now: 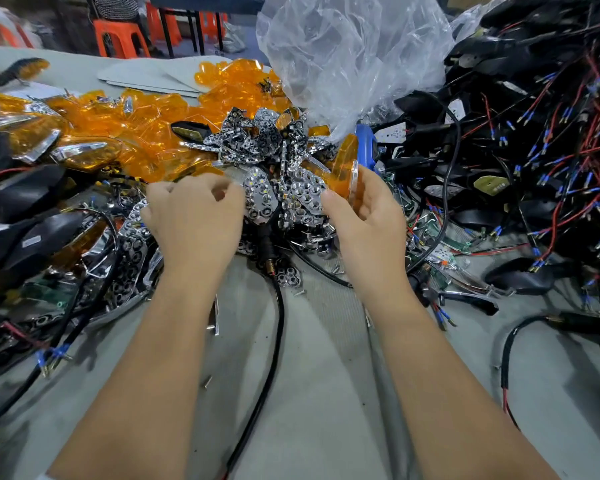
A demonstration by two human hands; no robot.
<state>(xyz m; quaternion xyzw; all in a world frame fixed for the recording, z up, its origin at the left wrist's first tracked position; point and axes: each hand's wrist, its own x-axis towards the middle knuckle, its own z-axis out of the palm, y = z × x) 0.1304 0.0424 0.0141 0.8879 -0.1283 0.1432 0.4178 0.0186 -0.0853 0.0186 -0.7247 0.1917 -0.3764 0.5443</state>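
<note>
Assembly workshop: heaped amber lenses (146,133), wired housings (534,140)

Field notes: the person's own limbs only.

The left forearm (146,368) is bare along all its visible length, smooth, narrow at the wrist and broadening toward the bottom edge of the frame. The right forearm (444,375) is the same — bare, smooth, tapering to the wrist.

The left hand (194,220) is bare, and its knuckles show as a row of soft ridges. The right hand (364,223) is bare, its thumb rounded at the tip.

A pale sliver (44,476) sits beside the left arm at the bottom edge — sleeve or not, cannot tell.
</note>
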